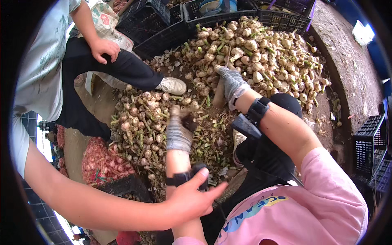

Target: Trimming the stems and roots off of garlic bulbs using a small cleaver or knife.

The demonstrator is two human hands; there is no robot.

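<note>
My right hand (231, 82), wrapped in grey bindings, grips a knife (228, 56) whose thin blade points away from me over the far garlic heap (263, 55). A brown piece like a wooden handle (219, 95) shows below that hand. My left hand (178, 130), in similar wrapping, is above the edge of the nearer heap of stemmed garlic bulbs (144, 119). Its fingers are blurred around a dark patch, so its grip cannot be made out. Another person's hand (196, 196) reaches across my left forearm, by the black wrist device (180, 179).
Cut stems and leaf scraps (211, 144) cover the floor between the heaps. The other person's shoe (173, 85) stands among the bulbs. Black plastic crates (220, 18) line the back; another crate (369, 147) is at right. A red mesh sack of garlic (104, 162) lies at left.
</note>
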